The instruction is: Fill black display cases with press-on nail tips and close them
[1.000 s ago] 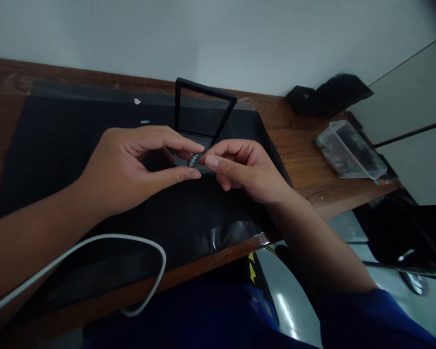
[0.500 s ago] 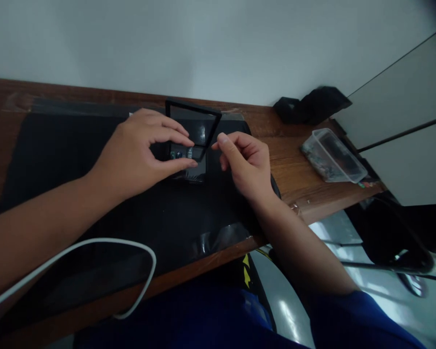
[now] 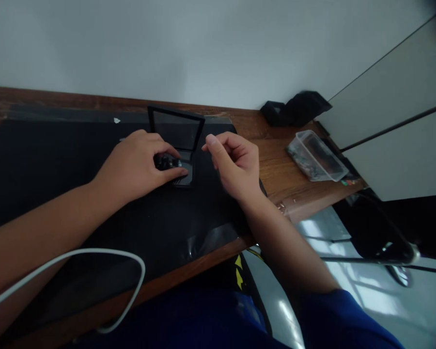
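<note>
A small black hinged case (image 3: pixel 187 180) lies on the black mat, its framed clear lid (image 3: pixel 176 128) tilted up at the back. My left hand (image 3: pixel 131 162) reaches over the case from the left, thumb and index finger curved apart. Several small dark, shiny pieces (image 3: pixel 163 161) show in the gap between them, and the palm hides the case's left part. To the right of the case, my right hand (image 3: pixel 236 162) hovers, fingers curled and thumb pressed on the index finger. Whatever may be in that pinch is too small or hidden to make out.
A clear plastic tub (image 3: pixel 318 157) with small bits in it sits at the right of the wooden table (image 3: pixel 272 169). Behind it stands a dark angular object (image 3: pixel 298 109) by the wall. A white cable (image 3: pixel 105 251) loops across the near left. A white scrap (image 3: pixel 116 120) lies on the mat.
My left hand has lowered onto the case, its thumb and fingers now around the small pieces. My right hand keeps its pinch. The whole view has shifted slightly.
</note>
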Demonstrator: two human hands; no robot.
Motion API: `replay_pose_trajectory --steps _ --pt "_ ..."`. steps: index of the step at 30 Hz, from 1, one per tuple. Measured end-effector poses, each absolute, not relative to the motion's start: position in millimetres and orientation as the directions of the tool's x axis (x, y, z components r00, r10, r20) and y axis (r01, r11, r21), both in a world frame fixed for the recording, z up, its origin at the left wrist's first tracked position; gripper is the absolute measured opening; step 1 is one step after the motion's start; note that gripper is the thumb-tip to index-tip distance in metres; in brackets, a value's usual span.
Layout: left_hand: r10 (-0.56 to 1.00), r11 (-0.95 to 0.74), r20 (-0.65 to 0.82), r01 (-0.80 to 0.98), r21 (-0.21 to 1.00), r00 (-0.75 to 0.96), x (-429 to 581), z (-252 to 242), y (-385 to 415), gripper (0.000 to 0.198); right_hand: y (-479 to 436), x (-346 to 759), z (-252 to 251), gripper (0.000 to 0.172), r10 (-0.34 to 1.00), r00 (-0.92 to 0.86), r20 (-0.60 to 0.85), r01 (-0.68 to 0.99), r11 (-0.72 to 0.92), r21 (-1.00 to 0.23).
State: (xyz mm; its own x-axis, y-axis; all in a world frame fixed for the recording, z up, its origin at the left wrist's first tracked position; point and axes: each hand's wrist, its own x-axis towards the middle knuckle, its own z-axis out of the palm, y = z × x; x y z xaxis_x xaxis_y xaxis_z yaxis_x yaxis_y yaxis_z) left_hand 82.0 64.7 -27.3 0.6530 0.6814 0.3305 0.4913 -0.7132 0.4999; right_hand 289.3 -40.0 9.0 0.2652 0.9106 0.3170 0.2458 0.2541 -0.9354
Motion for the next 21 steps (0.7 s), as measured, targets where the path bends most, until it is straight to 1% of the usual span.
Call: replay_pose_trajectory --steps 4,6,9,11,12,13,14,15,16,17,18,21 --pt "0.644 -0.746 0.375 0.438 0.502 0.667 77 -28 66 0.041 -43 309 19 0.054 0.865 0.327 0.381 0.28 0.296 -0.913" --pt "0.635 -0.753 0.388 0.421 0.505 0.668 75 -29 66 0.042 -49 329 30 0.048 0.824 0.367 0.432 0.337 0.315 -0.887" --pt "0.629 -0.756 0.41 0.397 0.52 0.66 72 -34 69 0.044 -67 377 55 0.042 0.732 0.414 0.541 0.54 0.281 -0.793" --pt "0.629 -0.756 0.424 0.386 0.528 0.652 70 -39 72 0.047 -80 418 78 0.034 0.645 0.447 0.621 0.693 0.19 -0.696" --pt "0.632 -0.753 0.424 0.385 0.534 0.649 70 -43 74 0.048 -86 439 91 0.029 0.613 0.456 0.645 0.772 0.087 -0.63" --pt "0.638 -0.746 0.418 0.386 0.543 0.646 69 -46 76 0.048 -91 460 103 0.022 0.637 0.465 0.615 0.833 -0.081 -0.547" --pt "0.646 -0.738 0.415 0.384 0.555 0.641 69 -49 77 0.049 -95 480 114 0.02 0.656 0.513 0.554 0.848 -0.283 -0.449" --pt "0.651 -0.73 0.414 0.378 0.569 0.636 68 -51 79 0.051 -97 498 124 0.024 0.679 0.564 0.469 0.825 -0.457 -0.332" --pt "0.654 -0.725 0.415 0.37 0.58 0.632 68 -53 80 0.053 -97 514 130 0.033 0.708 0.619 0.339 0.784 -0.582 -0.217" --pt "0.655 -0.723 0.416 0.363 0.587 0.631 69 -54 80 0.055 -96 527 133 0.035 0.718 0.657 0.229 0.753 -0.637 -0.163" --pt "0.655 -0.725 0.422 0.362 0.586 0.627 69 -53 80 0.056 -94 538 132 0.03 0.731 0.669 0.132 0.743 -0.659 -0.119" --pt "0.651 -0.733 0.412 0.386 0.561 0.637 69 -47 75 0.051 -86 560 111 0.011 0.74 0.668 -0.075 0.742 -0.67 -0.002"
